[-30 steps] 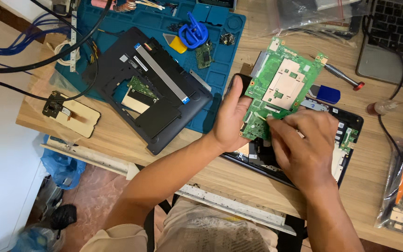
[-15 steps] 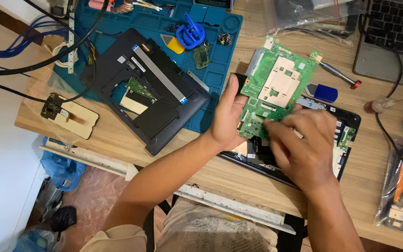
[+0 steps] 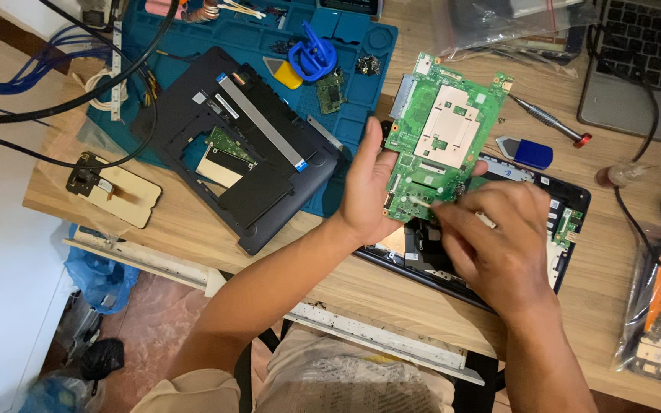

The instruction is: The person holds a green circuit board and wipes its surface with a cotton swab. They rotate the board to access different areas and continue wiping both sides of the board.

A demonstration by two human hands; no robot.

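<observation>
A person's left hand [image 3: 369, 187] grips the left edge of a green circuit board [image 3: 441, 138], holding it tilted above an open black laptop base [image 3: 568, 206] at the centre of a wooden table [image 3: 193, 222]. The right hand [image 3: 495, 241], at the board's five o'clock, pinches a thin pale tool [image 3: 422, 203] against its lower edge. A second black laptop shell [image 3: 269, 183] lies at nine o'clock on a blue mat [image 3: 361, 69].

Electronics repair workshop: blue repair mat [image 3: 350, 73], screwdriver [image 3: 548, 120].
</observation>
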